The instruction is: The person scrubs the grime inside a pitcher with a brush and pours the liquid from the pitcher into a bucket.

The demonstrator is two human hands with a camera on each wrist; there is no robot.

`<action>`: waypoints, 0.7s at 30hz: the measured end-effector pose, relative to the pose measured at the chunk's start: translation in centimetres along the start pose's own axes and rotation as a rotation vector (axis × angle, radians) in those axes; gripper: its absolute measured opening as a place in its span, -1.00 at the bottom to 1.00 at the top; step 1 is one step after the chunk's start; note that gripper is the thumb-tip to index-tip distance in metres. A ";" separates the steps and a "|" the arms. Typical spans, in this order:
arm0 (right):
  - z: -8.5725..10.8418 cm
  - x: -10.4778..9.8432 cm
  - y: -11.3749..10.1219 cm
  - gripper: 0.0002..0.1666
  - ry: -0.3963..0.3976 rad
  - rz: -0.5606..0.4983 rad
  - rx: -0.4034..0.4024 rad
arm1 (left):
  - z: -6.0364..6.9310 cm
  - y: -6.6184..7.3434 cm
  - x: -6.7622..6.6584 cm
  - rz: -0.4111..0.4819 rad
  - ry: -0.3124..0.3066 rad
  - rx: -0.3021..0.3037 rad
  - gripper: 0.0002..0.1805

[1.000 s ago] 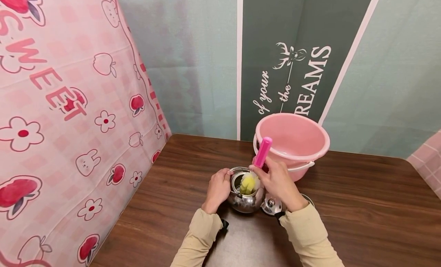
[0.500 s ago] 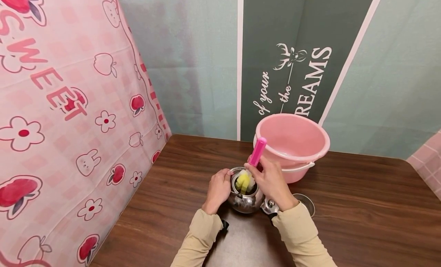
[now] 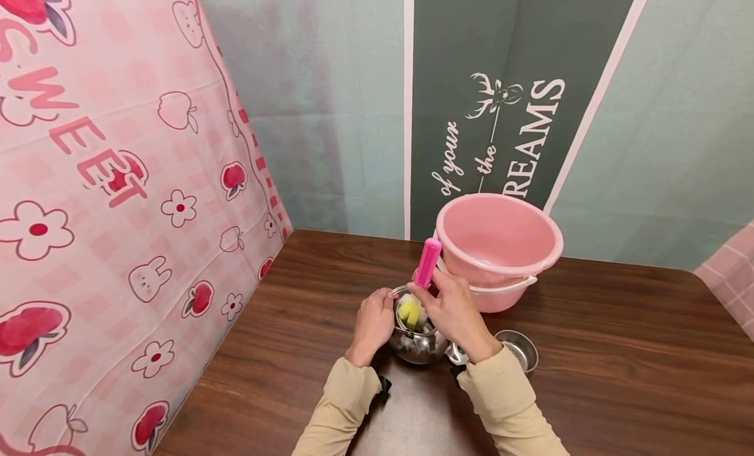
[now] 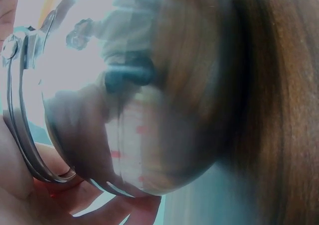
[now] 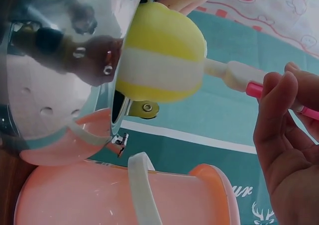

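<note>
A round, shiny steel teapot (image 3: 417,351) stands on the table with its mouth uncovered. My left hand (image 3: 374,322) grips its left side by the rim; in the left wrist view the fingers (image 4: 107,205) lie against the body and the folded bail handle (image 4: 22,110). Between thumb and fingers, my right hand (image 3: 456,309) pinches the pink handle of a sponge brush (image 3: 428,263). The brush's yellow and white sponge head (image 5: 162,56) sits partly inside the mouth, its lower end hidden by the rim.
Just behind the right hand is a pink bucket (image 3: 501,289) with a white handle. A small steel strainer basket (image 3: 518,350) sits by the right sleeve. The shiny lid (image 3: 456,354) is partly covered by the right wrist.
My right hand has shifted left with the sponge brush, whose handle now leans less. The strainer basket has come out from behind the right forearm. My left hand stays put on the teapot.
</note>
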State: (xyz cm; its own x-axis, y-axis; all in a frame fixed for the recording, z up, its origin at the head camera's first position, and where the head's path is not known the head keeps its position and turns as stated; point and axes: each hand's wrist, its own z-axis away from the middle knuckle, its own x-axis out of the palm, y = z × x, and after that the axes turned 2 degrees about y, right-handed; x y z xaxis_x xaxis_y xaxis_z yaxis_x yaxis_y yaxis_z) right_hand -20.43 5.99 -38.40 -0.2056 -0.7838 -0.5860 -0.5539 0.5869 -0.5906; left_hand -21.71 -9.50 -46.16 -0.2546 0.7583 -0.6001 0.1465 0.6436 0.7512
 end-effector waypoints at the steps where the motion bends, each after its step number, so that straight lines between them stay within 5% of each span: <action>1: 0.0 0.0 0.0 -0.81 -0.005 -0.001 0.004 | 0.0 0.0 0.0 0.002 -0.001 -0.004 -0.71; 21: 0.6 -1.4 -0.5 -0.79 -0.123 -0.001 -0.015 | 0.2 0.3 0.1 0.007 0.010 -0.043 -0.72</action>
State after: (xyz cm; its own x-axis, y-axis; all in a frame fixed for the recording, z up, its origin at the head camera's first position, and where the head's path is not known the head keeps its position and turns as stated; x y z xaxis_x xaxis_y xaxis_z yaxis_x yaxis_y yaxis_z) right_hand -19.40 6.91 -37.57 -0.1048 -0.7527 -0.6499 -0.5665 0.5823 -0.5831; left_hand -21.55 -9.19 -46.05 -0.2630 0.7614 -0.5925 0.1068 0.6333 0.7665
